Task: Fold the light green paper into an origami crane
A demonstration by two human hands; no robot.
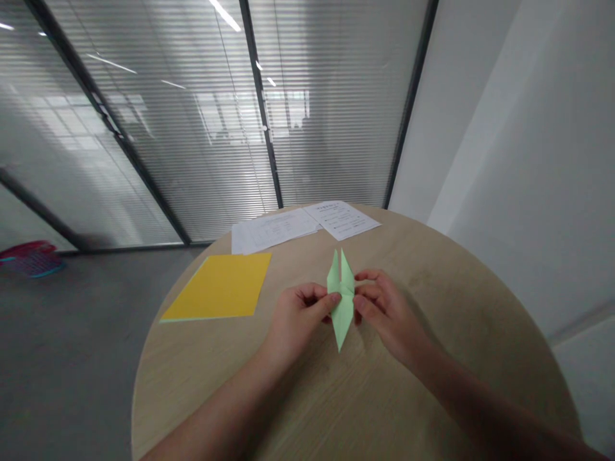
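A light green folded paper (342,314) is held up over the round table, with two narrow points at its far end and one wider point toward me. My left hand (300,314) pinches its left edge, the thumb lying on the front face and the fingers behind. On the other side, my right hand (384,310) has its thumb and curled fingers at the paper's right edge. Part of those right fingertips is hidden behind the paper, so how firmly they grip is hard to see.
To the left on the wooden table (202,390) lies a stack of square paper with a yellow sheet (223,285) on top. Printed white sheets (278,230) lie at the far edge. A pinkish-red basket (33,259) stands on the floor, near glass panels with blinds (336,115).
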